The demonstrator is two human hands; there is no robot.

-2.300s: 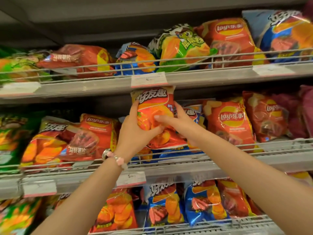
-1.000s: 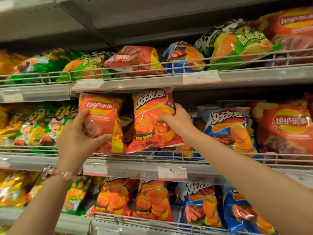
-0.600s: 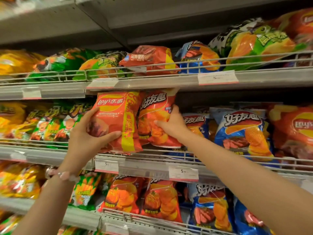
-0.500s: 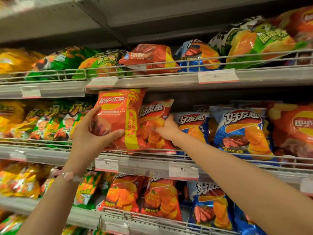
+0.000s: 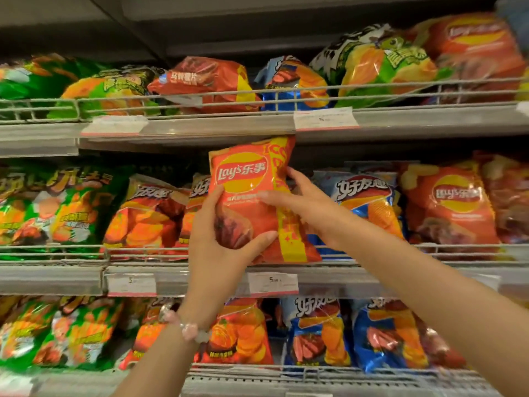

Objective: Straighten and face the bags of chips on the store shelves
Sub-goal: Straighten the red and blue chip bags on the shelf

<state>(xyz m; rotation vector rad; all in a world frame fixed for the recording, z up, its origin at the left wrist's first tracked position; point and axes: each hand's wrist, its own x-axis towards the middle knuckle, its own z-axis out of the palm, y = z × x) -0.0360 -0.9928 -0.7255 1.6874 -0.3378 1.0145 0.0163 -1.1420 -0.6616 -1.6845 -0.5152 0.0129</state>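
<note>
At the middle shelf (image 5: 329, 277), an orange Lay's bag (image 5: 252, 202) stands upright, logo facing outward, in front of the wire rail (image 5: 458, 247). The left hand (image 5: 220, 247) has its grip closed on the bag's lower left. The right hand (image 5: 309, 207) grips its right edge beside a blue bag (image 5: 369, 202).

Three grey metal shelves with wire front rails fill the view. On the top shelf (image 5: 429, 121), at twelve o'clock, green, red and blue chip bags (image 5: 206, 81) lie tilted back against the rail. The middle shelf (image 5: 57, 279) carries green bags at nine o'clock, orange ones beside them, blue and red bags toward three o'clock. The bottom shelf (image 5: 257, 382), at six o'clock, holds green, orange and blue bags upright. White price tags (image 5: 273, 283) sit on the shelf edges.
</note>
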